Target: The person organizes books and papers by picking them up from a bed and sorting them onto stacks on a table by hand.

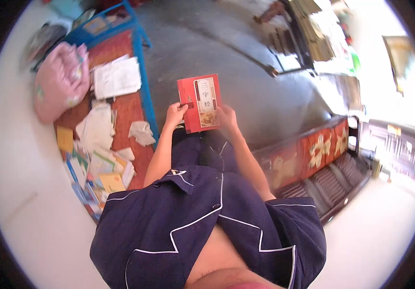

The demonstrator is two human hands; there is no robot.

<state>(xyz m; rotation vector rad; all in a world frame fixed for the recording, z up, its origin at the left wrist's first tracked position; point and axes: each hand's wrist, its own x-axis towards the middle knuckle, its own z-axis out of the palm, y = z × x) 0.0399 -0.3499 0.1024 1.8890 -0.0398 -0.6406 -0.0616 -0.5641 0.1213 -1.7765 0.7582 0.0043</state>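
A red book (199, 102) with a white title panel of Chinese characters is held up in front of my body, cover facing me. My left hand (174, 116) grips its left edge, thumb on the cover and fingers behind. At the lower right edge, my right hand (227, 118) is closed on the book too, slightly blurred, its fingers mostly hidden.
To the left, a blue-framed bed (146, 103) carries stacked papers (117, 79), a crumpled white tissue (141, 132), piled books (106, 168) and a pink quilt (60, 82). A dark wooden bench (332, 180) with red cushions (319, 153) stands on the right.
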